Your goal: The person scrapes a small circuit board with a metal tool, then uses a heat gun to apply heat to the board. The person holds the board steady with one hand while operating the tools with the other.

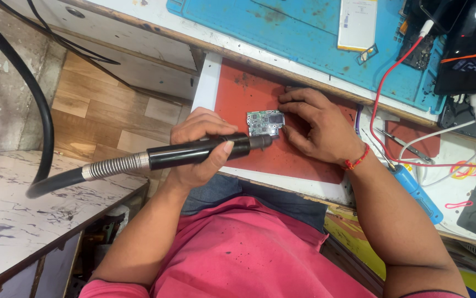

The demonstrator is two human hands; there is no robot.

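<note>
My left hand (196, 149) grips a black cylindrical hot-air handpiece (205, 152) with a metal spring collar and a thick black hose (39, 110) trailing off to the left. Its nozzle points right at a small green circuit board (265, 122) lying on a red mat (249, 94). My right hand (318, 124) rests on the mat, fingertips touching the board's right edge and pinning it flat. A red thread band circles that wrist.
A blue work mat (282, 27) lies beyond with a white rectangular part (358, 23) on it. Red and white wires (381, 99), tweezers (403, 144), a blue tool (417, 190) and black devices (470, 49) crowd the right side. A marbled table (17, 209) stands at left.
</note>
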